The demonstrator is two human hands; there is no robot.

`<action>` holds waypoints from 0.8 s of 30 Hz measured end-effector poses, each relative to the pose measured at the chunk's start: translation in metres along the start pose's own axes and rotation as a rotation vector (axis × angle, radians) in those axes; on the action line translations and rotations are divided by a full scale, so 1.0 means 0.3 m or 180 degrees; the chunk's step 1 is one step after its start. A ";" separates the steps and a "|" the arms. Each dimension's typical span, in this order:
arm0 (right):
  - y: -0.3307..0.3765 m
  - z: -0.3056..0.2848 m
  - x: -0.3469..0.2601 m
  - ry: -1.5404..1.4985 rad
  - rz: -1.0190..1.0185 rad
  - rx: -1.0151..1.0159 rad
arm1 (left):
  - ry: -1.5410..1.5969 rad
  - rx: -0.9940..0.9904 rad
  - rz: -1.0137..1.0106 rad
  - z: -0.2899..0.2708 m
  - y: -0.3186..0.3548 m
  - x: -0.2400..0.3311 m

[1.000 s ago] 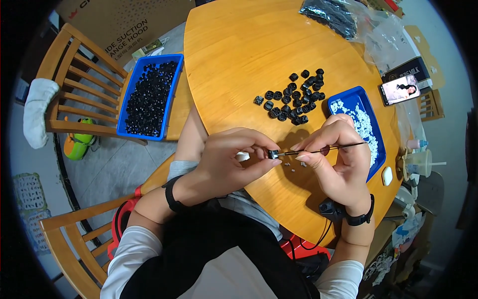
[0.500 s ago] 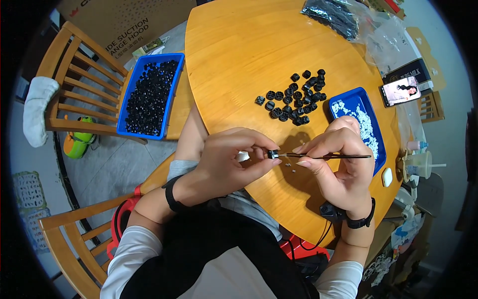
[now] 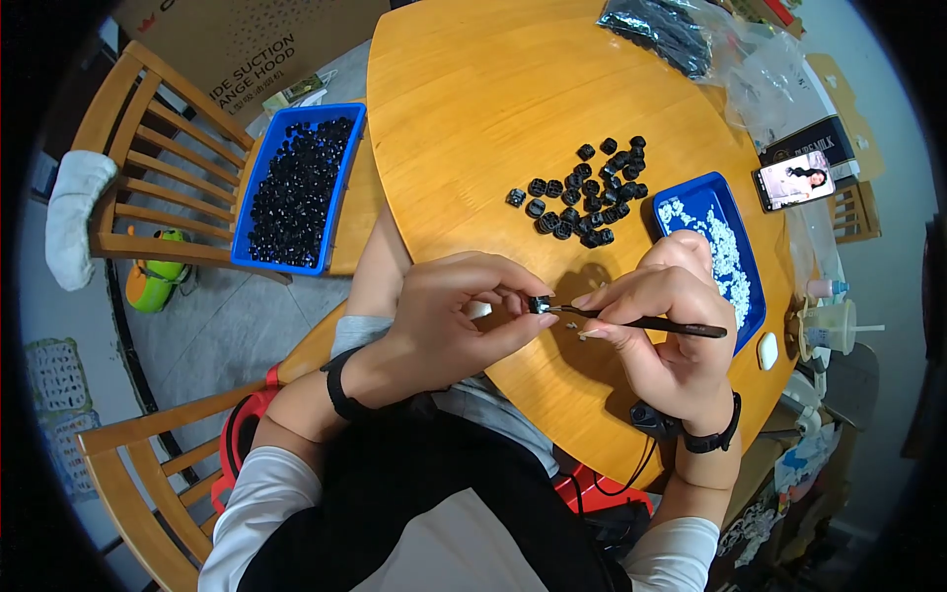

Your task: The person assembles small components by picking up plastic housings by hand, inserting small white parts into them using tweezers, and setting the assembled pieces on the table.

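Observation:
My left hand (image 3: pixel 449 306) pinches a small black plastic part (image 3: pixel 539 305) between thumb and fingertips, above the near edge of the table. A white bit (image 3: pixel 478 310) shows in the gap under its curled fingers; I cannot make out what it is. In my right hand (image 3: pixel 671 311) are dark slim tweezers (image 3: pixel 681 325), gripped between thumb and fingers. Their tip meets the right side of the black part. Beyond both hands, several similar black parts (image 3: pixel 590 197) lie loosely grouped on the table. A few tiny white pieces lie under the tweezers, partly hidden by my right hand.
A blue tray (image 3: pixel 659 219) of small white pieces stands just beyond my right hand. A larger blue tray (image 3: pixel 328 247) full of black parts rests on a chair at the left. A phone (image 3: pixel 795 182), plastic bags (image 3: pixel 656 37) and a cup (image 3: pixel 829 324) line the right side.
The rear end of the tweezers has tilted toward me and turned, while the tip stays at the black part. My right fingers have shifted slightly; my left hand has hardly moved.

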State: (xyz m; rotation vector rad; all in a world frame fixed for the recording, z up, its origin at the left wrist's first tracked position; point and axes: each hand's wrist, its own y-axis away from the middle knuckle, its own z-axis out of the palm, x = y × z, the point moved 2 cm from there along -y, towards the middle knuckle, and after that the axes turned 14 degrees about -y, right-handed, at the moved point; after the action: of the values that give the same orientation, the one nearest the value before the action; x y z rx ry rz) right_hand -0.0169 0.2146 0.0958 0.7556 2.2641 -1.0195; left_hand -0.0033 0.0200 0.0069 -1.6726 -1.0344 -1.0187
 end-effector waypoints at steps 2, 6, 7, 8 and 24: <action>0.000 0.000 -0.002 0.0017 -0.0048 -0.0024 | 0.0109 0.0019 -0.0041 0.001 0.000 -0.003; -0.003 -0.003 -0.003 -0.0125 -0.0046 0.0061 | 0.0056 0.0097 0.0026 -0.005 0.000 -0.008; 0.000 -0.004 0.002 -0.0192 0.0023 0.0141 | -0.0025 0.0164 0.0130 -0.006 0.000 -0.009; 0.005 -0.004 0.007 -0.0253 0.0095 0.0225 | -0.0102 0.0225 0.0237 -0.007 -0.001 -0.010; 0.012 0.006 0.022 -0.0385 0.0292 0.0360 | -0.0562 0.0262 0.0567 -0.016 -0.005 0.005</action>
State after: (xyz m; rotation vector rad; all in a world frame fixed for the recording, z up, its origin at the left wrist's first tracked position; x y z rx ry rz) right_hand -0.0186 0.2169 0.0887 0.8142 2.0645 -1.1262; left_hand -0.0051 0.0161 0.0099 -1.7752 -1.0054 -0.7143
